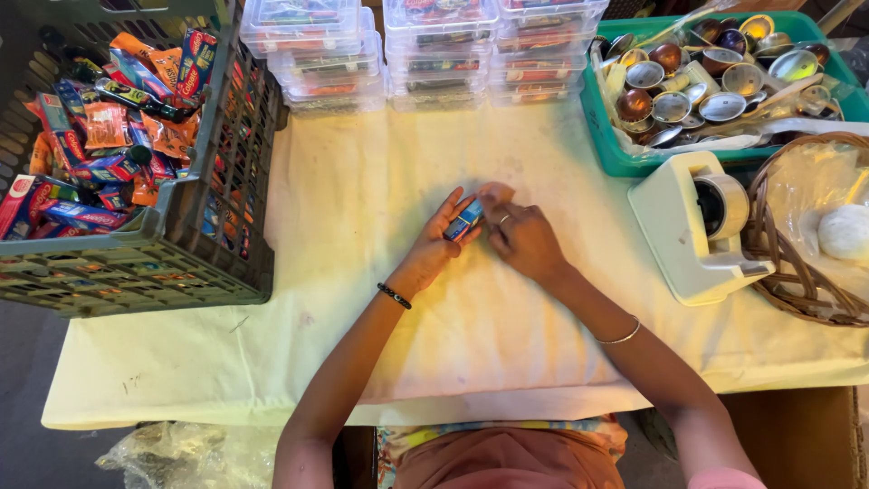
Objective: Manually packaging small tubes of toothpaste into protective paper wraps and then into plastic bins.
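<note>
- A small blue packet (465, 218) sits at the middle of the cloth-covered table (299, 362), pinched between both hands.
- The left hand (436, 243) comes in from 7 o'clock, palm tilted inward, fingers curled round the packet's lower side; a dark bead bracelet (394, 295) rings its wrist.
- The right hand (520, 237) enters from 5 o'clock, knuckles up, fingertips closed on the packet's upper end; a thin bangle (619, 336) circles that forearm.
- Bare cloth lies open all about the hands, widest toward 6 o'clock and 8 o'clock.
- At 10 o'clock a grey crate (195, 240) of coloured packets stands at the table's left edge.
- At 12 o'clock stand stacked clear boxes (412, 54).
- At 2 o'clock is a green bin (605, 136) of shiny cups; at 3 o'clock, a white tape dispenser (683, 231) and a wicker basket (778, 263).
</note>
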